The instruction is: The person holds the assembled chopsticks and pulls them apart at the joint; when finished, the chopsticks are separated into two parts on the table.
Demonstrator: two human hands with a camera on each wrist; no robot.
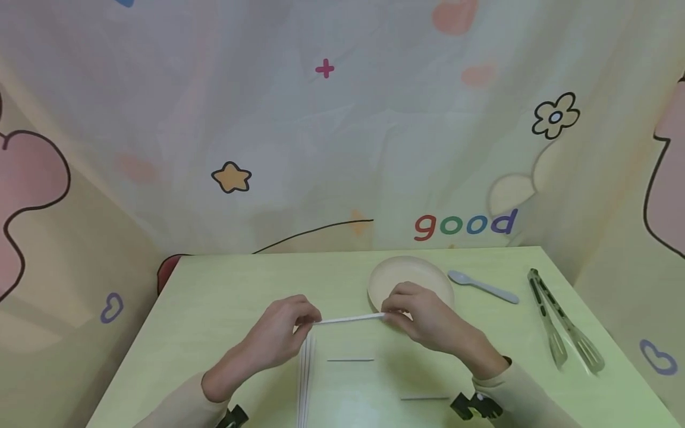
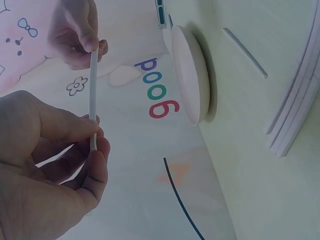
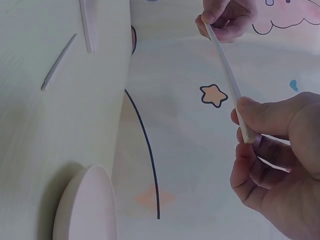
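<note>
Both hands are bare. Behind them, long plain sleeves in pale cream, left and right, end at the wrists. Blocky, angular black devices, left and right, sit by the cuffs behind the hands; the right one carries a small pale spot, and a short dark edge shows on the right cuff.

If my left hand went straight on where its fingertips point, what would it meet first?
Probably your right hand, pinching the white stick near its other end, though depth is uncertain.
</note>
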